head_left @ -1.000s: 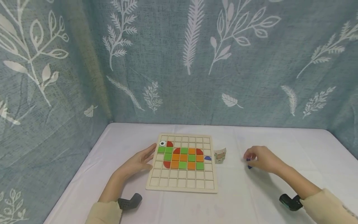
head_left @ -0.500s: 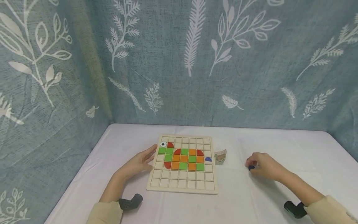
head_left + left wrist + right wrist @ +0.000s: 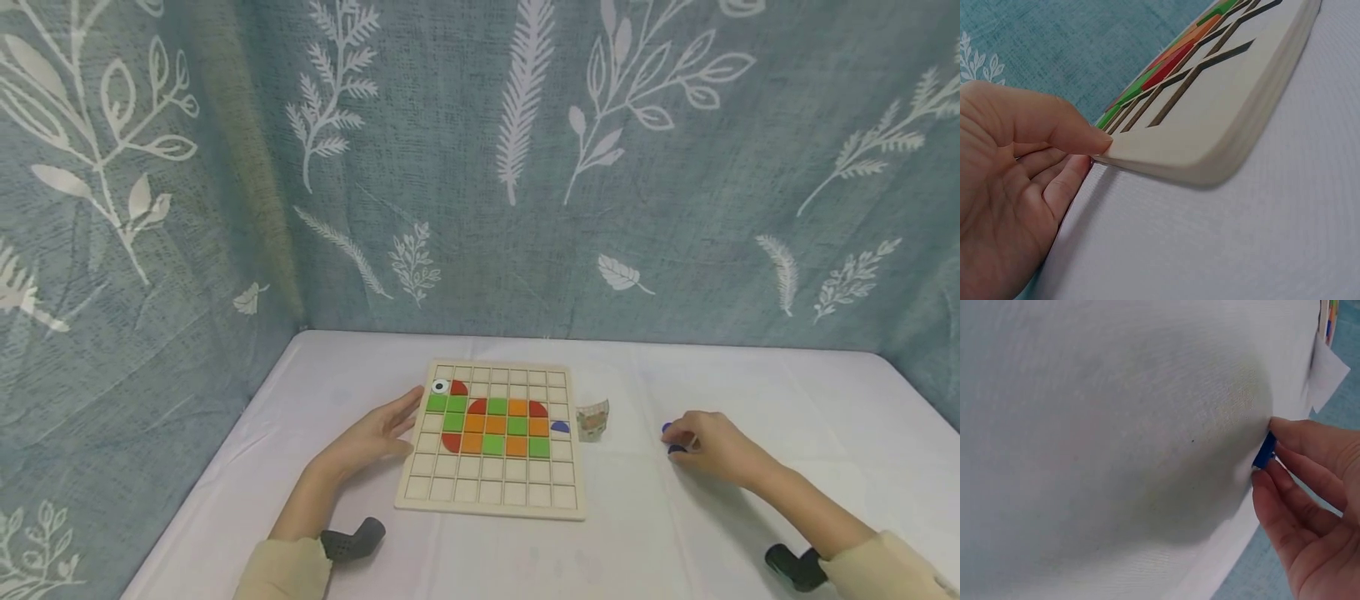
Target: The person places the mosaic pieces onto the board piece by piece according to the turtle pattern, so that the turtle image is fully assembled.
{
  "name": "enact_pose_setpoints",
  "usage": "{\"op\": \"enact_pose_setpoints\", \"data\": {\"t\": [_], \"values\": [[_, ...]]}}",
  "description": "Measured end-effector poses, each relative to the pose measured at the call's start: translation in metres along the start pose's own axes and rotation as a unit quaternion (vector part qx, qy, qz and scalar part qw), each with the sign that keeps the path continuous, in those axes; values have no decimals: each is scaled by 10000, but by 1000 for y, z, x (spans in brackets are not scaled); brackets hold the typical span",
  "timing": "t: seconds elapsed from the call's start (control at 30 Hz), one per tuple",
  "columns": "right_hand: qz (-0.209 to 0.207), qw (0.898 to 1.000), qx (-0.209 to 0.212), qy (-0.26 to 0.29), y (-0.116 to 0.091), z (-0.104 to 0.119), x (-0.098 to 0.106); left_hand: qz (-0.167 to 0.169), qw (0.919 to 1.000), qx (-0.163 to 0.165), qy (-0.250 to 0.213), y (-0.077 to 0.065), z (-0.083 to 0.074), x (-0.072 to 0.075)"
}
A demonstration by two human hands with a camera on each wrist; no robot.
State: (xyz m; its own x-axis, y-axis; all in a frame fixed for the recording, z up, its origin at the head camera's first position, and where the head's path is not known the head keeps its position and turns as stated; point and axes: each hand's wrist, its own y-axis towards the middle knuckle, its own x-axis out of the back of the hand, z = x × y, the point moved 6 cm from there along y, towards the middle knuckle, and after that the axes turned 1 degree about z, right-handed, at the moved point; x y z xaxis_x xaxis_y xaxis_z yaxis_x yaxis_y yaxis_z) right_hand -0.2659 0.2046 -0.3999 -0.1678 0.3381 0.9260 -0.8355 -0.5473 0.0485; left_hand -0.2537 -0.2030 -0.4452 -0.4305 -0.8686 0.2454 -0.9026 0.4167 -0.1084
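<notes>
A square wooden puzzle board with a grid of cells lies on the table. Red, green and orange tiles fill several cells, with a round eye tile at upper left and a blue half-circle tile at the right. My left hand rests along the board's left edge, its thumb touching the rim. To the right of the board, my right hand pinches a small blue tile between thumb and fingers, at the tabletop. Another bit of blue shows by its fingertips; the tile's full shape is hidden.
A small printed paper stands partly raised at the board's right edge. White cloth covers the table. A blue-green leaf-patterned curtain hangs behind and on the left. Dark devices sit at both wrists, such as the left one.
My right hand has shifted slightly toward me, and a bit of blue now shows beyond its fingertips. My left hand keeps its place at the board.
</notes>
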Motion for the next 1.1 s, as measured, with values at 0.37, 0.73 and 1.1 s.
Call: {"op": "enact_pose_setpoints", "data": {"t": [0.37, 0.73, 1.1], "values": [[-126, 9995, -253, 109, -4, -4, -2, -162, 9995, 105, 231, -1, -2, 0], [-194, 9995, 26, 241, 5, 11, 4, -68, 9999, -7, 128, -1, -1, -1], [164, 9969, 185, 743, 26, 52, -8, -76, 9999, 22, 125, -2, -2, 0]]}}
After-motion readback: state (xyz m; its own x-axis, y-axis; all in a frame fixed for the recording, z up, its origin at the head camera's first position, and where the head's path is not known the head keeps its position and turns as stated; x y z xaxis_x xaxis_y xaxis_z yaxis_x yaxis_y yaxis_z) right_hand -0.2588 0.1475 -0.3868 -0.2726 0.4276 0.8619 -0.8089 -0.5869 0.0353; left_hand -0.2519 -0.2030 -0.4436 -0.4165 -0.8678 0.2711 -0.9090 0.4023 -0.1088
